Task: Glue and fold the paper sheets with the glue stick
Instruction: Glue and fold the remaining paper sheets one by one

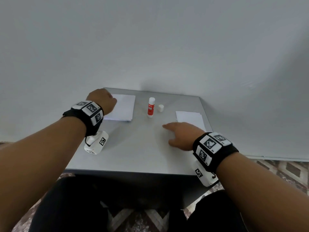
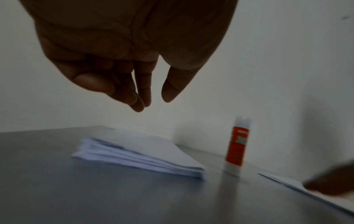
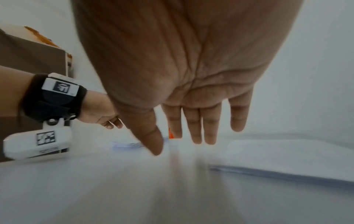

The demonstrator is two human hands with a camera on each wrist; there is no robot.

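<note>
Grey table [image 1: 133, 156], smooth matte top with a faint sheen, square-cornered, pushed against a plain pale wall [image 1: 150, 39]. Patterned carpet [image 1: 284, 171] showed beyond its right edge.

Paper stack [image 1: 123, 108] sat at about 11 o'clock on the table: thin white sheets, rectangular, edges slightly fanned so the layers showed in the left wrist view. A second pile of white sheets [image 1: 190, 118] lay at about 2 o'clock, flat, corners a bit uneven.

Glue stick [image 1: 151, 107] stood upright at 12 o'clock near the back edge, between the two piles and touching neither: a smooth plastic cylinder, white at both ends with a red-orange label band, uncapped. Its cap [image 1: 160, 108], small, white and round, stood just beside it on the right.

Left hand [image 1: 102, 101] hovered over the left edge of the paper stack. Fingers hung down loosely, close together, thumb apart, nothing between them; in the left wrist view the fingertips [image 2: 138, 104] were clear of the sheets.

Right hand [image 1: 182, 136] was at about 3 o'clock, near the front left corner of the second pile, palm down, fingers straight and slightly spread, holding nothing. Whether it touched the tabletop or the paper couldn't be told; that view was blurred.

Both wrists wore black straps with white marker blocks [image 1: 91, 108].
</note>
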